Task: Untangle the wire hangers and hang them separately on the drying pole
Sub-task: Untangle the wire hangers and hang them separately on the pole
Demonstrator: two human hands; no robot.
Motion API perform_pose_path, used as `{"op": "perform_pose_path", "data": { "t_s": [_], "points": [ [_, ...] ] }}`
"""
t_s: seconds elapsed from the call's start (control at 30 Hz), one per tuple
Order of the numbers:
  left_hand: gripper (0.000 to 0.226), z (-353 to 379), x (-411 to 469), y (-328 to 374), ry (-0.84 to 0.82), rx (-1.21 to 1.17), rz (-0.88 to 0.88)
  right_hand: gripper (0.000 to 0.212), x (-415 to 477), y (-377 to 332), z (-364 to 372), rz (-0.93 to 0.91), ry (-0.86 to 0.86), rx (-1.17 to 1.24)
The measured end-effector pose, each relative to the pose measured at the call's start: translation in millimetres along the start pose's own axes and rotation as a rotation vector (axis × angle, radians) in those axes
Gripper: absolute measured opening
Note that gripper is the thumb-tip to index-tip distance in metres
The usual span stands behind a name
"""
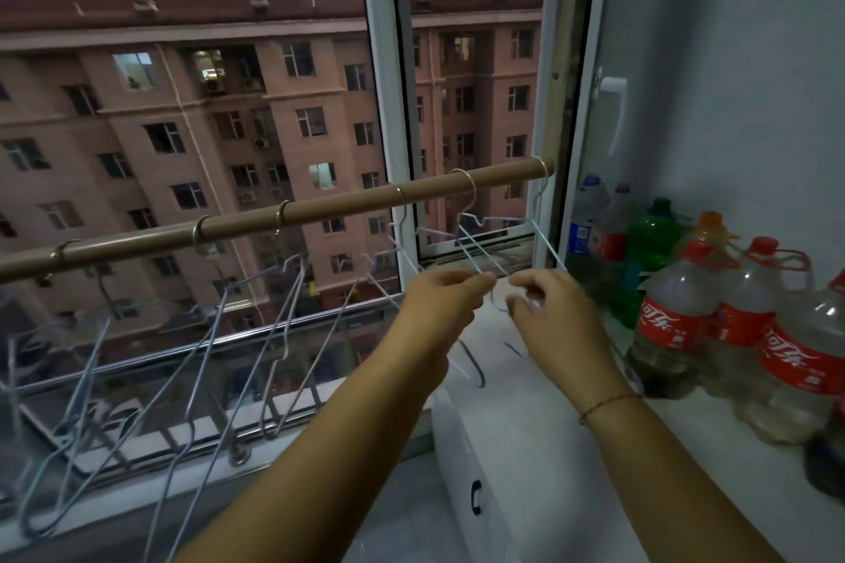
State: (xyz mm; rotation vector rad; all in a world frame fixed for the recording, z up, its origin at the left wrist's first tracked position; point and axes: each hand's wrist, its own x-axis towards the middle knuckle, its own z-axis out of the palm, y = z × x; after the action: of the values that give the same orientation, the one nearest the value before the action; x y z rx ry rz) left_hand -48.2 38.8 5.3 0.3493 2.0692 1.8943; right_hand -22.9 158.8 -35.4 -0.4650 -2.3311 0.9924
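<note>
A brown drying pole (pixel 320 208) runs across the window, rising to the right. Several pale wire hangers hook over it; those on the left (pixel 201 343) hang apart and slant toward me. At the pole's right end, two or three hangers (pixel 484 233) cross one another. My left hand (pixel 439 302) pinches the near wire of these right-end hangers. My right hand (pixel 544 311) pinches the wire just beside it, fingers closed around a thin bend. Which hanger each hand holds cannot be told.
Several plastic bottles (pixel 672 311), some with red labels, stand on the white sill (pixel 686 448) at the right. A white appliance (pixel 484 471) sits below my hands. The window frame (pixel 388 105) and glass lie behind the pole.
</note>
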Motion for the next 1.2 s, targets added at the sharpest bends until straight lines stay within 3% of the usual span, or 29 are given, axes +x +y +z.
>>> {"op": "perform_pose_path", "data": {
  "t_s": [0.17, 0.3, 0.43, 0.57, 0.7, 0.83, 1.0, 1.2],
  "points": [
    [0.032, -40.7, -25.5, 1.1, 0.231, -0.01, 0.172, 0.018, -28.7, -40.7, 14.7, -0.269, 0.069, 0.125],
    [0.032, -87.1, -37.5, -5.5, 0.429, -0.007, 0.26, 0.016, -55.4, -71.7, 45.7, -0.335, -0.126, 0.308],
    [0.021, -124.7, -42.6, -15.0, 0.557, 0.005, 0.256, 0.018, -70.3, -90.9, 86.2, -0.231, -0.359, 0.423],
    [0.021, -149.0, -36.2, -24.7, 0.545, 0.021, 0.193, 0.014, -78.9, -104.4, 117.1, -0.05, -0.521, 0.515],
    [0.022, -159.2, -30.4, -29.1, 0.405, 0.105, 0.075, 0.01, -85.5, -114.3, 127.0, 0.05, -0.542, 0.584],
    [0.016, -162.4, -25.8, -30.9, 0.31, -0.014, -0.009, 0.009, -90.1, -120.0, 123.3, 0.078, -0.526, 0.698],
    [0.019, -156.0, -7.6, -29.4, 0.355, -0.239, -0.044, 0.024, -83.4, -128.0, 116.0, 0.094, -0.5, 0.761],
    [0.02, -137.5, 15.1, -12.1, 0.411, -0.394, -0.124, 0.027, -59.5, -127.2, 114.5, 0.135, -0.462, 0.712]
  ]
}}
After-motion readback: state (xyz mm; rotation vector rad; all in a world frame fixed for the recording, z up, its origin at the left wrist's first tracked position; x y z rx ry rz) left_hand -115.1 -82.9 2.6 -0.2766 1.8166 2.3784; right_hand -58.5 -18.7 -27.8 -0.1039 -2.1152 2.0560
